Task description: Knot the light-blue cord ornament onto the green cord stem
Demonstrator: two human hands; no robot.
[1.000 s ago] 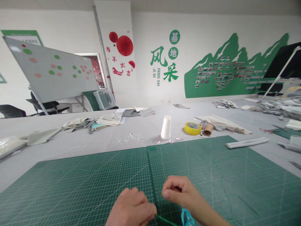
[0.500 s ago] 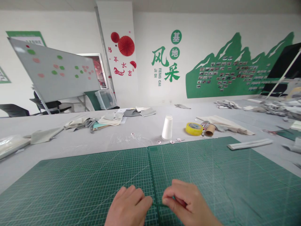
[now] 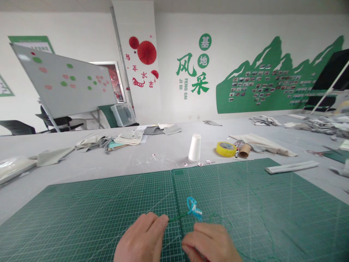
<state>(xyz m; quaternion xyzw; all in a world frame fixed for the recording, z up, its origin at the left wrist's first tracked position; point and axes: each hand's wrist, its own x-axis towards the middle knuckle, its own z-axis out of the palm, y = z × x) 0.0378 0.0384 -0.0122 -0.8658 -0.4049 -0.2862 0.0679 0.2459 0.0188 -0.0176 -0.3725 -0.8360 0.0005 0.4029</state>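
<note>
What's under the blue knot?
The green cutting mat lies beneath the blue knot, whose green cord runs to the left hand. The cord's end is hidden by fingers.

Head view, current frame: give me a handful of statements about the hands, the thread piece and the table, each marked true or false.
1. The left hand pinches a green thread over the cutting mat. True.
2. A small blue knotted piece sits at the far end of that thread. True.
3. The right hand rests on the roll of yellow tape. False: the tape lies far off on the grey table, beyond the mat; the hand is low over the mat, near the left hand.
4. The white cone lies tipped on its side. False: it stands upright, just past the mat's far edge.
5. The whiteboard stands left of the table. True.
</note>
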